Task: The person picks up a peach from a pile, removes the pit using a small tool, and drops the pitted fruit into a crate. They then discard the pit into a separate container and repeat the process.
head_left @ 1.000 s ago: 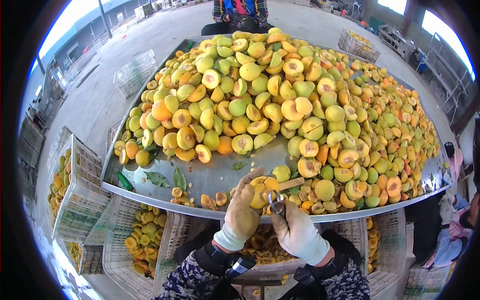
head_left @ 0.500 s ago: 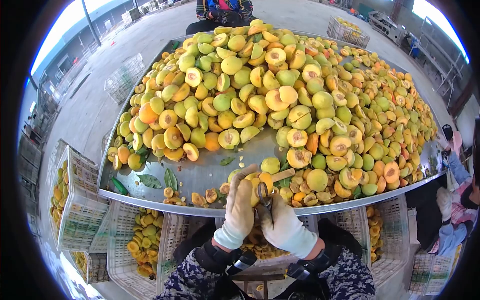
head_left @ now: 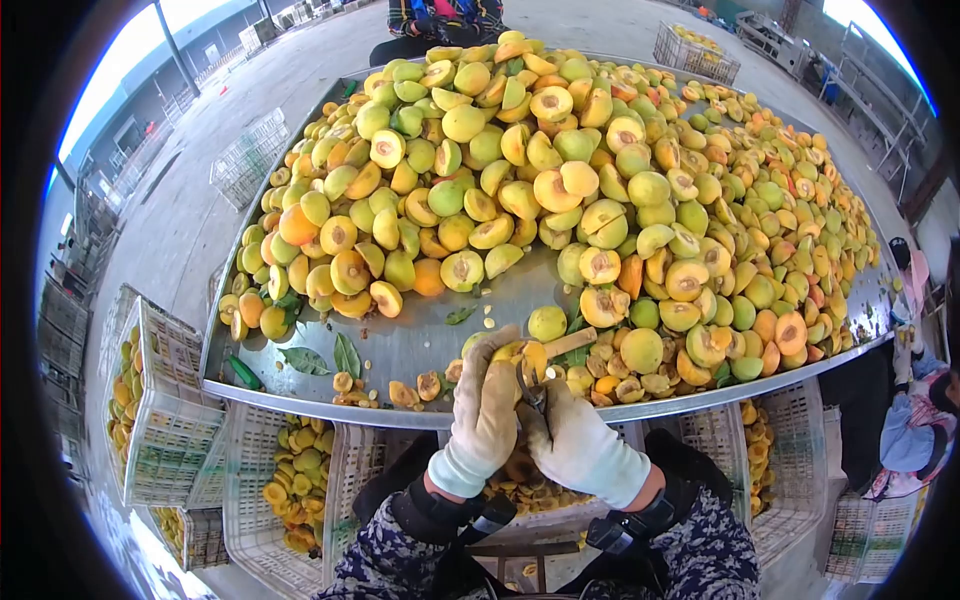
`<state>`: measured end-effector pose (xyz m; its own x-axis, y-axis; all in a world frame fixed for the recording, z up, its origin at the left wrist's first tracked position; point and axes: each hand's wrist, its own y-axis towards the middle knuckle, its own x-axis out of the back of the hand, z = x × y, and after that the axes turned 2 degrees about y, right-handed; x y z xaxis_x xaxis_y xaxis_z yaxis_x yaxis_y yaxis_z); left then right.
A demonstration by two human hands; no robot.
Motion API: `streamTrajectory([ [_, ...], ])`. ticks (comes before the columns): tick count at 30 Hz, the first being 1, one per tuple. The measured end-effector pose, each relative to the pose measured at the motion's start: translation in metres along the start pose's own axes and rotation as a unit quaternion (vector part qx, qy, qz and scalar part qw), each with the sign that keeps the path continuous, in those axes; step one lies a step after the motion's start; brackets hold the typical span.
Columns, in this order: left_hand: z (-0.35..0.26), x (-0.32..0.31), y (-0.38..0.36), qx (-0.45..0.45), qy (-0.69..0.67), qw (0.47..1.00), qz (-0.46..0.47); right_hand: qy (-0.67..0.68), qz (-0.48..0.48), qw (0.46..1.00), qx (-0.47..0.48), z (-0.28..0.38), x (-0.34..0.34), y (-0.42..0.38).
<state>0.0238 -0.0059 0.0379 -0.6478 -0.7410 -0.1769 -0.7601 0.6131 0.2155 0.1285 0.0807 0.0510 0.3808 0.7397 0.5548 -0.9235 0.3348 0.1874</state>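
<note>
In front of my chest, over the table's near edge, my left hand (head_left: 484, 415), in a worn whitish glove, is closed round a yellow peach (head_left: 533, 356). My right hand (head_left: 580, 440), gloved the same way, grips a dark metal pitting tool (head_left: 533, 388) with a looped end. That loop is against the near side of the peach; how deep it sits is hidden by my fingers. Just beyond my hands, a flat wooden stick (head_left: 572, 343) lies among the fruit. A whole greenish peach (head_left: 547, 323) rests close by.
Heaped halved peaches (head_left: 470, 200) cover much of the metal table (head_left: 400, 345). Leaves (head_left: 346, 354) and loose pits lie near its front edge. Plastic crates (head_left: 165, 420) holding fruit stand below and left. One person sits across the table; another person (head_left: 915, 430) works at the right.
The tool's loop, upright before the peach earlier, has turned and lies lower against it. My right hand has shifted slightly right. The person at the right has moved an arm up toward the table.
</note>
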Motion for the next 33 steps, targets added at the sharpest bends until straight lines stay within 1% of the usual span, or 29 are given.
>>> streamTrajectory([
  [1, -0.001, 0.003, 0.003, 0.002, 0.001, 1.000, 0.000, 0.001, 0.000, 1.000, -0.002, 0.001, 0.001, 0.001],
  [3, -0.006, 0.011, 0.011, 0.002, 0.070, 0.996, 0.054, 0.018, 0.019, 1.000, -0.002, 0.005, 0.005, 0.001],
  [4, -0.004, 0.011, 0.014, 0.024, 0.049, 0.997, 0.049, 0.019, 0.020, 1.000, -0.004, 0.002, 0.004, 0.000],
  [5, -0.003, 0.014, 0.017, 0.026, 0.050, 0.997, 0.050, -0.036, 0.031, 0.999, 0.027, -0.003, 0.001, -0.002],
  [6, -0.001, 0.018, 0.022, 0.051, 0.080, 0.993, 0.077, -0.091, 0.042, 0.993, 0.059, -0.008, -0.001, -0.003],
  [7, 0.003, 0.021, 0.024, 0.075, 0.109, 0.986, 0.103, -0.090, 0.042, 0.993, 0.058, -0.011, -0.005, -0.003],
  [8, 0.013, 0.022, 0.024, 0.070, 0.117, 0.987, 0.081, -0.152, -0.006, 0.981, 0.121, -0.015, -0.009, -0.004],
  [9, 0.010, 0.019, 0.022, 0.071, 0.118, 0.987, 0.081, -0.213, -0.054, 0.958, 0.183, -0.015, -0.011, -0.004],
  [10, 0.002, 0.014, 0.021, 0.028, 0.186, 0.981, 0.057, -0.212, -0.056, 0.958, 0.183, -0.013, -0.010, -0.003],
  [11, -0.003, 0.010, 0.020, -0.016, 0.252, 0.967, 0.032, -0.027, -0.005, 1.000, 0.006, -0.008, -0.007, 0.000],
  [12, -0.004, 0.007, 0.017, -0.056, 0.263, 0.963, 0.019, 0.162, 0.046, 0.971, -0.170, -0.006, -0.006, 0.002],
  [13, -0.001, 0.006, 0.017, -0.059, 0.264, 0.962, 0.020, 0.163, 0.043, 0.971, -0.168, -0.017, -0.013, 0.001],
  [14, 0.005, 0.006, 0.016, -0.118, 0.247, 0.962, 0.007, 0.214, 0.051, 0.965, -0.146, -0.039, -0.027, -0.003],
  [15, 0.009, 0.006, 0.013, -0.176, 0.228, 0.958, -0.006, 0.264, 0.057, 0.955, -0.124, -0.036, -0.028, 0.002],
  [16, 0.009, 0.006, 0.010, -0.165, 0.192, 0.967, 0.009, 0.265, 0.054, 0.955, -0.123, -0.031, -0.024, 0.001],
  [18, 0.014, 0.004, 0.005, -0.158, 0.167, 0.973, 0.007, 0.130, 0.021, 0.991, -0.025, -0.011, -0.010, -0.001],
  [19, 0.018, 0.004, 0.002, -0.149, 0.141, 0.979, 0.001, 0.131, 0.022, 0.991, -0.025, -0.009, -0.006, 0.000],
  [20, 0.020, 0.005, 0.000, -0.172, 0.162, 0.972, -0.006, 0.062, 0.020, 0.998, 0.026, -0.010, -0.003, 0.000],
  [21, 0.020, 0.007, 0.001, -0.172, 0.163, 0.972, -0.005, -0.006, 0.018, 0.997, 0.076, -0.009, 0.000, 0.000],
  [22, 0.017, 0.008, 0.002, -0.166, 0.177, 0.970, 0.009, -0.005, 0.018, 0.997, 0.077, -0.006, 0.002, 0.001],
  [24, 0.011, 0.009, 0.005, -0.160, 0.190, 0.968, 0.024, 0.052, 0.023, 0.998, 0.009, 0.002, 0.006, 0.001],
  [26, 0.005, 0.007, 0.006, -0.112, 0.167, 0.979, 0.032, 0.052, 0.030, 0.998, -0.011, 0.004, 0.005, 0.001],
  [27, 0.005, 0.008, 0.008, -0.111, 0.167, 0.979, 0.032, 0.051, 0.036, 0.998, -0.028, 0.004, 0.005, 0.001],
  [28, 0.005, 0.009, 0.008, -0.128, 0.196, 0.972, 0.036, 0.052, 0.037, 0.998, -0.030, 0.002, 0.004, -0.001],
  [29, 0.004, 0.010, 0.008, -0.145, 0.225, 0.963, 0.040, 0.002, 0.037, 0.999, 0.020, -0.002, 0.002, -0.003],
  [30, 0.002, 0.008, 0.006, -0.146, 0.225, 0.963, 0.039, -0.049, 0.037, 0.996, 0.071, -0.005, 0.001, -0.004],
  [31, -0.001, 0.006, 0.004, -0.147, 0.199, 0.968, 0.035, -0.051, 0.037, 0.995, 0.073, -0.005, 0.000, -0.004],
  [32, -0.003, 0.005, 0.002, -0.150, 0.173, 0.973, 0.030, 0.048, 0.026, 0.998, 0.025, -0.004, -0.003, -0.004],
  [33, -0.003, 0.006, 0.001, -0.154, 0.173, 0.972, 0.027, 0.146, 0.016, 0.989, -0.023, -0.004, -0.007, -0.005],
])
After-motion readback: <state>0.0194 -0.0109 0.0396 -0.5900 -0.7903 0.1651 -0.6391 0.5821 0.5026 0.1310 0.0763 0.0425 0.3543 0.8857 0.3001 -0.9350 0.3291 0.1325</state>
